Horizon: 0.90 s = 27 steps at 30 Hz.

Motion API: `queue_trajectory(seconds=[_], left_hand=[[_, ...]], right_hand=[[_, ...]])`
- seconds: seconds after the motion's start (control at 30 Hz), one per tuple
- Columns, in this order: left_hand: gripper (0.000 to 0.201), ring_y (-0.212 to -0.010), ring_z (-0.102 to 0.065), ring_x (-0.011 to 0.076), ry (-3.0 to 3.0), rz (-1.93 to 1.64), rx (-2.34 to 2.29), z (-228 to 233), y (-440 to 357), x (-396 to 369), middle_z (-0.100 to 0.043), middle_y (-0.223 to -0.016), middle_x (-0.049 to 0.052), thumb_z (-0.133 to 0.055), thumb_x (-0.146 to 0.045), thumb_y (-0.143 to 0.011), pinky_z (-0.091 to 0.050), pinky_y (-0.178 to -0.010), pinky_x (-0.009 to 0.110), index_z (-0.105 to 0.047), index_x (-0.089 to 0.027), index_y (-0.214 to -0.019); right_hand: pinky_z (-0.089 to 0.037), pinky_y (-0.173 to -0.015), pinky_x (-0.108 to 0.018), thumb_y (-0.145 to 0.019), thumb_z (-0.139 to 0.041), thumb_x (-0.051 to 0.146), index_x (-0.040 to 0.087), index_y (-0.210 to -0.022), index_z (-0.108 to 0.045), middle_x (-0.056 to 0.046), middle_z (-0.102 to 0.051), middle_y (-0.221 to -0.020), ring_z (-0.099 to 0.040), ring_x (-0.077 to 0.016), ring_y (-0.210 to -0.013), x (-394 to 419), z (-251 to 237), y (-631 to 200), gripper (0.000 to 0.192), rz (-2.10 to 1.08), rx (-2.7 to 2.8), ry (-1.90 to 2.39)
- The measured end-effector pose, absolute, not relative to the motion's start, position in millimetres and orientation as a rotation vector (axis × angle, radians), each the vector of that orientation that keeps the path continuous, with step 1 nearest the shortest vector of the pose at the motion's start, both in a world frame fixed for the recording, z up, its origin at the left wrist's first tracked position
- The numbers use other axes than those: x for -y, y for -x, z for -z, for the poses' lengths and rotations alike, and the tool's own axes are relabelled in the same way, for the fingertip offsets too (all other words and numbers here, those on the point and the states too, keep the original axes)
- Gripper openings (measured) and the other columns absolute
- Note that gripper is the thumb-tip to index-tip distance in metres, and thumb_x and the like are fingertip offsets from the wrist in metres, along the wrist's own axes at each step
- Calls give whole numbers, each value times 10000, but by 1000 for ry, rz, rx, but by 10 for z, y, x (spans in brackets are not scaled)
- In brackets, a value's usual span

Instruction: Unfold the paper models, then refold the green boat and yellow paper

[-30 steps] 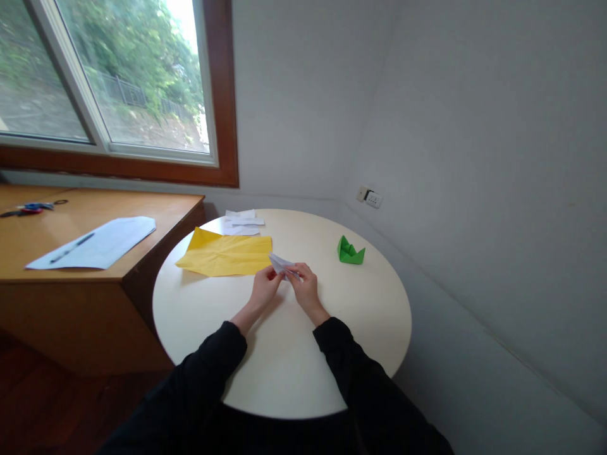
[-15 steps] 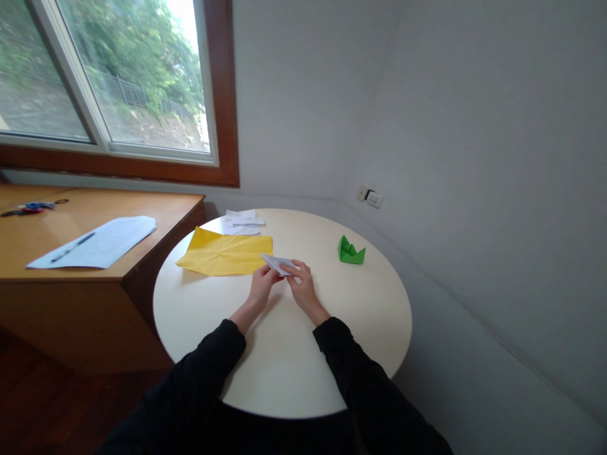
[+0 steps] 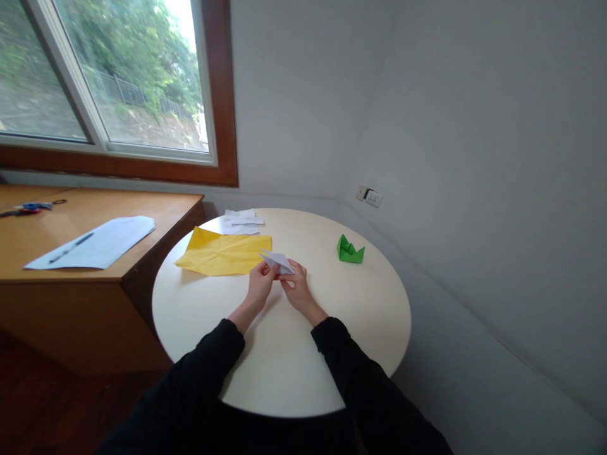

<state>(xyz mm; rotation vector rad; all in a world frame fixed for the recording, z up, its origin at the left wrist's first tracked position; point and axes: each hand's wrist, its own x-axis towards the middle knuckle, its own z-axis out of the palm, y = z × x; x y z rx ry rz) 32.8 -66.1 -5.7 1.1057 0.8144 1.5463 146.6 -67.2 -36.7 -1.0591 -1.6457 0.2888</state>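
Above the round white table [image 3: 284, 354], a small folded white paper [image 3: 279, 261] is held between both hands. My left hand [image 3: 260, 282] pinches its near left side, thumb on top. My right hand [image 3: 297, 284] grips its near right side, with some fingers hidden under or behind it. Pointed folded edges stick out past the fingers at the far left. Just beyond and to the left lies a creased yellow sheet of paper [image 3: 222, 253]. Farther right on the tabletop stands a green folded paper boat [image 3: 349, 250].
White paper pieces [image 3: 244, 222] lie at the table's far edge. To the left, a wooden desk [image 3: 175, 208] carries white sheets [image 3: 114, 237] with a black pen [image 3: 71, 248] on top, and scissors-like tools [image 3: 34, 207]. A wall with a power socket [image 3: 373, 198] borders the right side.
My right hand's fingers have shifted from the paper's top to its near right edge, and the folded paper now shows more of its upper face. The view has moved slightly.
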Motion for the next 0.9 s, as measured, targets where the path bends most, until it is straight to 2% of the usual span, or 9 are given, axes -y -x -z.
queue_trajectory(seconds=[0.13,0.27,0.37,0.43,0.5,0.63,0.9], left_hand=[[379,-716,-620,179,-1140,-1585,-860,113,-313,605,-670,-776,53,-717,-457,-616,-498,-693,318,-631,-138,-804],[373,-740,-622,185,-1170,-1604,-889,157,-304,557,-659,-774,50,-705,-468,-624,-500,-718,334,-613,-144,-786],[338,-753,-626,193,-1198,-1599,-886,166,-308,549,-664,-783,55,-707,-430,-631,-504,-723,343,-620,-146,-794],[328,-760,-632,197,-1214,-1590,-869,165,-314,551,-670,-798,59,-705,-412,-634,-509,-723,348,-624,-146,-810],[329,-756,-637,199,-1227,-1580,-851,161,-322,556,-674,-803,60,-707,-401,-632,-515,-719,352,-624,-144,-820],[354,-740,-644,199,-1250,-1550,-820,157,-336,572,-683,-807,68,-701,-408,-633,-526,-713,363,-630,-136,-849],[312,-727,-637,190,-1307,-1516,-817,161,-336,582,-684,-806,68,-682,-389,-657,-521,-703,348,-640,-136,-836]], right_hand=[[-332,-980,-445,-718,-518,56,252,-608,-686,-40,-548,-1160,-415,-247,-1141,728,296,-1480,281,-298,1622,1062],[-353,-951,-427,-684,-497,54,221,-566,-599,-49,-560,-1053,-455,-235,-1068,796,192,-1516,229,-235,1530,1068],[-412,-880,-390,-679,-546,105,219,-724,-614,-67,-541,-1036,-471,-234,-1045,822,145,-1516,141,-221,1473,1059],[-442,-832,-373,-681,-596,155,218,-899,-627,-84,-528,-1079,-469,-242,-1060,823,138,-1501,229,-257,1478,1050],[-443,-850,-377,-692,-632,198,228,-991,-633,-89,-526,-1106,-466,-244,-1076,813,146,-1486,301,-274,1508,1043],[-409,-934,-401,-747,-623,219,245,-905,-701,-82,-556,-1062,-485,-231,-1060,776,184,-1486,178,-262,1518,1029],[-447,-911,-375,-763,-605,280,227,-807,-707,-80,-623,-1061,-560,-217,-1029,725,215,-1486,123,-447,1407,917]])
